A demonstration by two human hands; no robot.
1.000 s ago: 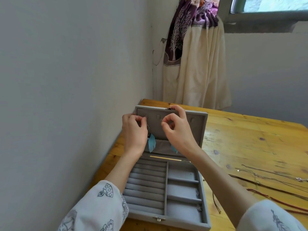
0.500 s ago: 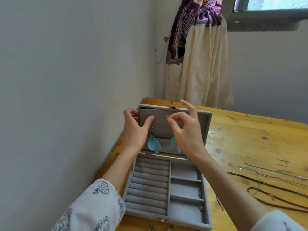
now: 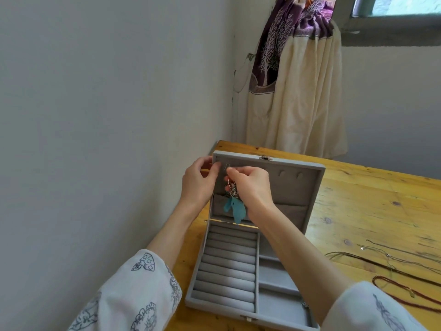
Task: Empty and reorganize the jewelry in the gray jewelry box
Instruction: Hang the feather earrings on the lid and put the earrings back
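Observation:
The gray jewelry box (image 3: 284,314) stands open on the wooden table, its lid (image 3: 296,187) upright with small hooks along the top. My right hand (image 3: 250,187) pinches the wire hook of the blue feather earrings (image 3: 235,206), which dangle in front of the lid's left side. My left hand (image 3: 199,180) grips the lid's left edge, fingers curled round it. The ring rolls and side compartments below look bare, apart from a small metal piece at the right wall.
A white wall runs close along the box's left side. Several thin necklaces and cords (image 3: 393,266) lie on the table (image 3: 372,211) to the right, with a red beaded strand (image 3: 405,292) nearest. A tied curtain (image 3: 293,91) hangs behind the table.
My right hand has moved left across the lid and now holds both feather earrings together near the top left hook. My left hand has shifted to the lid's left edge.

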